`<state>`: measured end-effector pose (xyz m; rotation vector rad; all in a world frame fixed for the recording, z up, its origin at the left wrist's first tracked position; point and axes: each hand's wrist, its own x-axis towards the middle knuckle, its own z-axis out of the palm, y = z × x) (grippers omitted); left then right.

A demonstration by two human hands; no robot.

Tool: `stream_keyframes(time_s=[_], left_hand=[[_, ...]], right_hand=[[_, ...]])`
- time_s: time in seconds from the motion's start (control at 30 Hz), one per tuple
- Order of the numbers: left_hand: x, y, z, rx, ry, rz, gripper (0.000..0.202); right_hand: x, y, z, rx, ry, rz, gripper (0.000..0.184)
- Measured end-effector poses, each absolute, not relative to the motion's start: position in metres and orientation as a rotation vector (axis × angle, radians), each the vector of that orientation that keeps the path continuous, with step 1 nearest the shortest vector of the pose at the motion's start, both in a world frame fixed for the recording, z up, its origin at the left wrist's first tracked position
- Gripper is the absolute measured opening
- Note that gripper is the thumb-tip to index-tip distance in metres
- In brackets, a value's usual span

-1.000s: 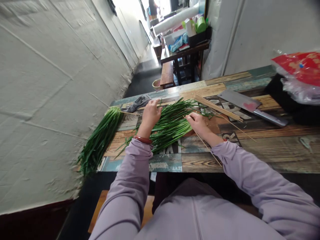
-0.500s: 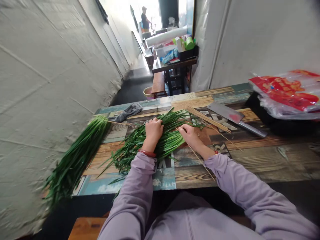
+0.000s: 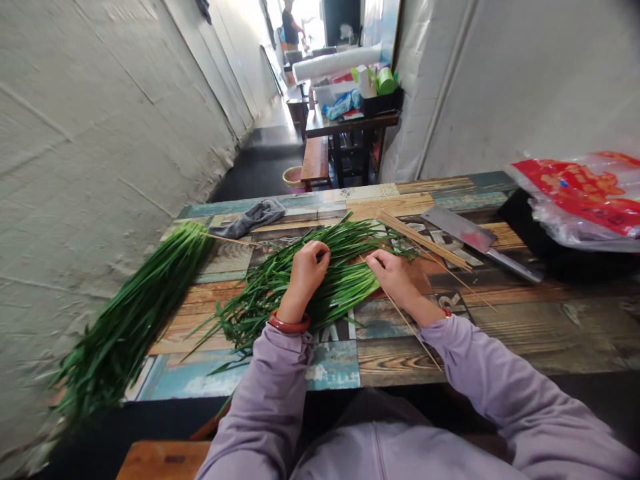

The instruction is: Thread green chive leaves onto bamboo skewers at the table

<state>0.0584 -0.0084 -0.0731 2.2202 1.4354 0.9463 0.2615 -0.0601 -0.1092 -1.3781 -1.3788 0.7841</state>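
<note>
Loose garlic chives (image 3: 280,287) lie spread across the table with their pale cut ends to the right. Over the middle of them is my left hand (image 3: 306,270), its thumb and fingers pinched together; whatever they hold is too small to make out. My right hand (image 3: 393,273) is closed beside the pale ends, and its fingertips hide what is between them. A thin bamboo skewer (image 3: 413,330) runs from near those fingertips toward the table's front edge. Further right are a bundle of bamboo skewers (image 3: 425,240) and a single skewer (image 3: 473,291).
A large chive bunch (image 3: 135,320) hangs over the table's left end. Behind it lies a grey cloth (image 3: 255,217). A cleaver (image 3: 463,230) rests at right, near a black container (image 3: 530,227) under a red-and-clear plastic bag (image 3: 590,193). Someone (image 3: 291,27) stands far back.
My left hand has lifted slightly off the chives, its fingers now pinched together. My right hand stays by the pale ends. The view has shifted a little.
</note>
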Motion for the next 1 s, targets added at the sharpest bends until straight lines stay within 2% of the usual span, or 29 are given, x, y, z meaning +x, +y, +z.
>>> stream_keyframes(time_s=[0.17,0.33,0.47,0.57,0.63,0.77,1.0], left_hand=[[0.062,-0.013,-0.074,2.063,1.388,1.011,0.004],[0.063,-0.017,-0.066,2.2,1.438,0.946,0.008],[0.061,-0.019,-0.058,2.392,1.656,0.682,0.015],[0.059,-0.019,-0.057,2.492,1.819,0.394,0.008],[0.058,-0.019,-0.058,2.527,1.872,0.304,0.013],[0.062,-0.019,-0.061,2.588,1.696,0.347,0.023],[0.066,-0.017,-0.072,2.599,1.346,0.333,0.017]], right_hand=[[0.262,-0.061,-0.107,-1.374,-1.38,0.777,0.029],[0.262,-0.062,-0.105,-1.382,-1.373,0.761,0.029],[0.263,-0.062,-0.105,-1.385,-1.382,0.772,0.03],[0.263,-0.062,-0.107,-1.381,-1.387,0.776,0.031],[0.263,-0.061,-0.108,-1.384,-1.384,0.775,0.03],[0.263,-0.062,-0.108,-1.385,-1.379,0.781,0.03],[0.262,-0.062,-0.106,-1.372,-1.393,0.782,0.03]])
